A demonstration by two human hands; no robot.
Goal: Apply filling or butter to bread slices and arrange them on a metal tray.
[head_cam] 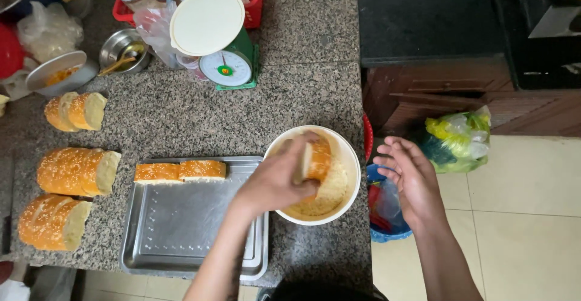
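Observation:
My left hand [275, 180] grips a slice of sesame bread [318, 158] and holds it on edge inside a white bowl [351, 155] of pale yellow batter. Beside the bowl, past the counter's edge, my right hand [408, 177] hovers with fingers spread and nothing in it. To the left of the bowl lies a metal tray [181, 228] with two coated bread slices [180, 171] along its far rim.
Three stacks of sliced sesame loaves [75, 171] lie on the granite counter [302, 89] at the left. A green kitchen scale [218, 40], a red crate [254, 4], metal bowls [124, 49] and plastic bags stand at the back. Bags [457, 137] and a blue bin [387, 210] sit on the floor at right.

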